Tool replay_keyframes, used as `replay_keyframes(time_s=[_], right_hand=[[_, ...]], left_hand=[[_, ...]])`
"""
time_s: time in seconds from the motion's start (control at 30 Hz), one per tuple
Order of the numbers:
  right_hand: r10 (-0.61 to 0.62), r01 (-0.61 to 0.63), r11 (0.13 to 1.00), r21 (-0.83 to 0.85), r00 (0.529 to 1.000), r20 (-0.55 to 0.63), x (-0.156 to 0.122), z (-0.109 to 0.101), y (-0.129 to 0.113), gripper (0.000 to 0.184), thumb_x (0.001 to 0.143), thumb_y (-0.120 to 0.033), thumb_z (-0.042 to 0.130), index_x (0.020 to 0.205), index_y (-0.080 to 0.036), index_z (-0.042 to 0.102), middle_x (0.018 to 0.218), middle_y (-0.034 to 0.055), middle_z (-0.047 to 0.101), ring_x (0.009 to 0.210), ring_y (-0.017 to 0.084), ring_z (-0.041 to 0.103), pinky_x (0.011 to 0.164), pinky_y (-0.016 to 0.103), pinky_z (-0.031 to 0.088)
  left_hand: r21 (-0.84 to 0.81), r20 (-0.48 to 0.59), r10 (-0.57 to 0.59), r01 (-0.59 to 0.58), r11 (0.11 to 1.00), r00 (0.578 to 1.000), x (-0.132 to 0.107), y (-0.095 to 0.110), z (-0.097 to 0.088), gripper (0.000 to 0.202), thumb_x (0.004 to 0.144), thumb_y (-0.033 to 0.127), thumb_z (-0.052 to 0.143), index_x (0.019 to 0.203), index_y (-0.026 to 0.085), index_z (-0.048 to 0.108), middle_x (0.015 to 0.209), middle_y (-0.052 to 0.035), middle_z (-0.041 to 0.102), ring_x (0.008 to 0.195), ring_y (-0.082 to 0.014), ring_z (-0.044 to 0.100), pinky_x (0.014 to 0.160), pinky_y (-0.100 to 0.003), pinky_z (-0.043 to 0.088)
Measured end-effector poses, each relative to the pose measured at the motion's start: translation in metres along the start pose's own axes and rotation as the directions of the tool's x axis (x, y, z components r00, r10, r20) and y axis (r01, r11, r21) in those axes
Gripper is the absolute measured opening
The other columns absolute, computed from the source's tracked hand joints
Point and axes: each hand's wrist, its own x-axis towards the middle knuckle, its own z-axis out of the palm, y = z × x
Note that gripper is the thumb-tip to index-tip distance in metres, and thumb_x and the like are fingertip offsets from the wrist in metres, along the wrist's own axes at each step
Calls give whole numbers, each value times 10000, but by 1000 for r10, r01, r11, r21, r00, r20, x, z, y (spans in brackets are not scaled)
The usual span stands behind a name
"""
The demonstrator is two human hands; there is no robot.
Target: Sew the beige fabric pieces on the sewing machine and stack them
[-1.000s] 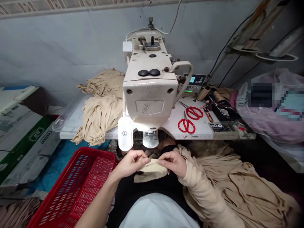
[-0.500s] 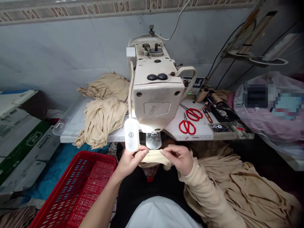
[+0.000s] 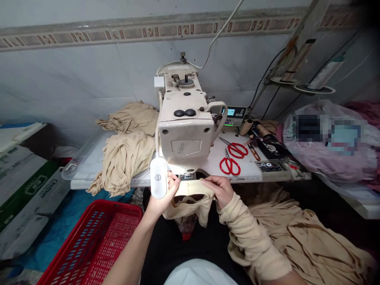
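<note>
A pale beige piece of fabric (image 3: 190, 188) is stretched between my two hands at the front of the sewing machine (image 3: 185, 136). My left hand (image 3: 164, 196) pinches its left end, partly hidden behind the white lamp (image 3: 159, 178). On the other side, my right hand (image 3: 219, 190) grips the fabric's upper right edge between thumb and fingers. The top edge lies at the machine's needle area, and the rest hangs down in a loop with a gap in it. Beige cloth is bunched round my right forearm.
Beige cloth piles (image 3: 126, 156) lie on the table left of the machine. Two red-handled scissors (image 3: 230, 166) lie to its right, near a control panel (image 3: 234, 114). A red basket (image 3: 97, 241) stands at lower left. More beige cloth (image 3: 305, 237) heaps at lower right.
Both hands have brought the fabric up and forward to the machine's needle area, and more of it hangs open below. The camera view has tilted up, and the control panel shows more fully.
</note>
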Motion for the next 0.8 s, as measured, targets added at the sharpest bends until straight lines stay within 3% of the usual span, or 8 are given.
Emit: replay_keyframes(time_s=[0.2,0.33,0.43,0.5,0.6,0.7,0.8], right_hand=[[-6,6,1000,12,999,-54,10,-6,0,348,716,-479,850,734,-136,792,619,20,669,578,154,543,560,282,420],[12,-12,1000,16,999,-35,9,-8,3,363,707,-487,856,739,-132,788,583,12,648,536,136,515,523,271,399],[38,-38,999,-25,999,-2,6,-11,8,405,732,-529,827,713,-130,760,491,-23,557,440,95,409,433,244,311],[50,-49,997,-66,998,24,2,-15,11,423,751,-551,804,747,-132,750,499,-24,556,415,87,390,392,230,276],[6,-6,989,-147,1000,0,-11,-21,13,435,761,-541,802,925,-141,755,739,63,714,565,158,586,397,224,365],[-36,42,973,-227,999,31,-33,-19,8,372,823,-492,770,964,-148,751,860,111,754,737,219,681,488,253,472],[-58,129,939,-319,973,224,-58,-1,-6,275,883,-428,733,817,-163,767,767,83,734,677,193,668,538,270,477]], left_hand=[[-6,40,34,-34,999,999,14,-3,8,318,941,398,650,777,216,447,589,79,386,512,-98,340,510,-240,305],[36,28,34,-35,999,999,13,-5,4,293,923,409,674,805,211,493,608,69,430,528,-108,407,531,-243,358],[55,-3,-10,10,998,1000,7,-13,-7,269,921,448,660,884,189,599,670,28,556,596,-137,527,594,-256,439],[115,-24,-34,36,993,999,0,-23,-19,310,911,470,653,842,168,647,690,-3,608,649,-164,575,643,-270,475],[271,-46,-2,15,963,999,-15,-46,-42,345,899,454,652,741,147,672,666,-20,620,687,-190,586,668,-277,478],[402,29,26,-36,915,999,-37,-70,-56,382,929,413,614,656,147,638,617,-12,577,629,-169,545,624,-258,429],[429,191,33,-114,896,981,-62,-81,-49,389,943,390,600,625,166,613,613,-19,564,596,-162,520,611,-262,410]])
